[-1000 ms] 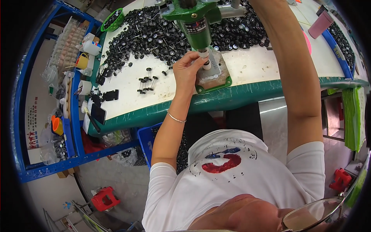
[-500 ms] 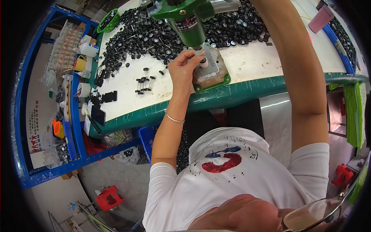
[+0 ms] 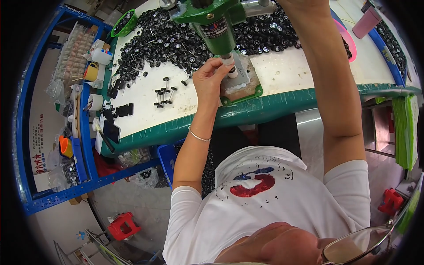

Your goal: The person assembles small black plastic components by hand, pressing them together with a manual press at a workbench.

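Note:
My left hand (image 3: 209, 79) is closed in a pinch right under the ram of a green hand press (image 3: 216, 33). What its fingertips hold is too small and covered to make out. Just beneath them a small dark wheel (image 3: 232, 70) sits on a white post on the press's base plate (image 3: 242, 90). My right arm reaches up past the press, with my right hand (image 3: 304, 6) at the upper edge, right of the press's metal side shaft (image 3: 258, 8). The fingers of that hand are cut off by the picture's edge.
A heap of black toy wheels with axles (image 3: 163, 42) spreads behind the press. Several wheel-and-axle pieces (image 3: 164, 95) lie left of my wrist. A green basket (image 3: 125, 24) stands far left, a pink basin (image 3: 352, 44) and pink cup (image 3: 366, 23) right. The table has a green edge (image 3: 176, 121).
My right arm has swung left, and the pink basin behind it has come into view. The left hand stays at the press ram.

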A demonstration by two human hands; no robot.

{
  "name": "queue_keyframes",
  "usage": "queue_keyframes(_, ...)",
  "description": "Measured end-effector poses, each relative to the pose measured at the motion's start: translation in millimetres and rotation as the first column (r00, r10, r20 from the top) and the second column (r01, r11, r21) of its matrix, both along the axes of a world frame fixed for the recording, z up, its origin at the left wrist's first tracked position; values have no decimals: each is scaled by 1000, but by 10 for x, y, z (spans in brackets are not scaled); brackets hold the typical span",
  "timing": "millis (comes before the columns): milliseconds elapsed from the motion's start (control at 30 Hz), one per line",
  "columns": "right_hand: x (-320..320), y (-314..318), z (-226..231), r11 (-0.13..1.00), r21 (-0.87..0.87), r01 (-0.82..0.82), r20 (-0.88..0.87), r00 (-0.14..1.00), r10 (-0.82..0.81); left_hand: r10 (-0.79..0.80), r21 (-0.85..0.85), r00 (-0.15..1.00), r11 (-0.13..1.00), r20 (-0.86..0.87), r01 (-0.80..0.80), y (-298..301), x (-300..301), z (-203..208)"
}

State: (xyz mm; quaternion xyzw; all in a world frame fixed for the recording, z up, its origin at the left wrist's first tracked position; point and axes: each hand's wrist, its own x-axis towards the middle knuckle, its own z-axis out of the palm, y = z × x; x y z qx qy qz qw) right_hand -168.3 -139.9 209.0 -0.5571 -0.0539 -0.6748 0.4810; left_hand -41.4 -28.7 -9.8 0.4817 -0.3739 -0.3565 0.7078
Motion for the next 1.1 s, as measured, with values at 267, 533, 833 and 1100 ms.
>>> queue_keyframes(267, -40, 198, -162, 731, 78, -678, 623, 606, 495, -11, -23, 1000, 1000, 26, 12, -30, 5, -83)
queue_keyframes(533, 34, 200, -118, 614, 48, -788, 593, 517, 617, 8, 13, 998, 1000, -63, -8, 19, 22, -77)
queue_keyframes(833, 311, -529, 120, 956, 286, 62, -314, 949, 33, 79, -10, 985, 997, -152, -82, 5, 43, -30)
queue_keyframes(1100, 133, -533, -278, 915, 298, 270, -491, 866, -96, 257, 260, 667, 777, 699, -573, 498, 1087, 67)
